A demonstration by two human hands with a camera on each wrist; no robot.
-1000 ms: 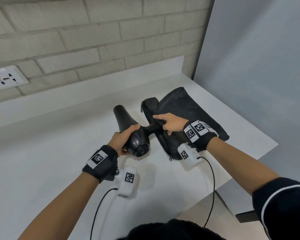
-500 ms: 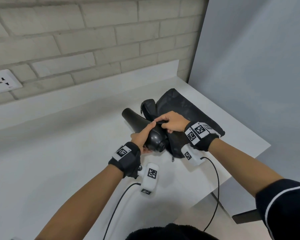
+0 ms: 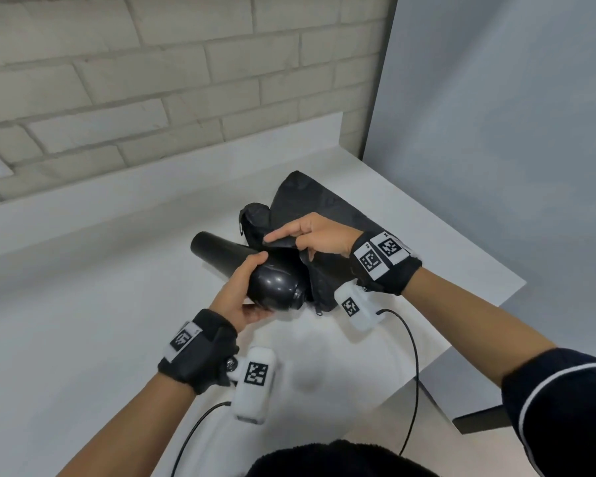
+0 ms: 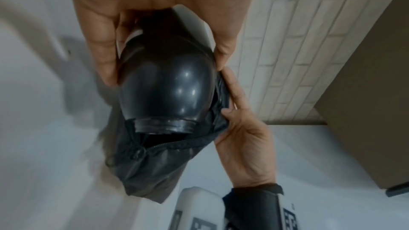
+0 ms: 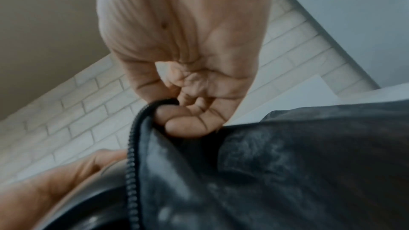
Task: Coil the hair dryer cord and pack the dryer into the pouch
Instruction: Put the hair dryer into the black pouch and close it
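Packing step: left hand [image 3: 241,297] gripping dryer [image 3: 272,287] at pouch [image 3: 310,208] mouth, right hand [image 3: 319,237] pinching zipper edge [image 5: 132,146]; next, wider opening, deeper push.

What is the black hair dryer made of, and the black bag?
The hair dryer looks like hard, glossy plastic: bright light spots shine on its round body. The pouch seems to be thin, matte woven fabric, maybe nylon: it wrinkles and folds where the right hand pinches it, and it has a zipper.
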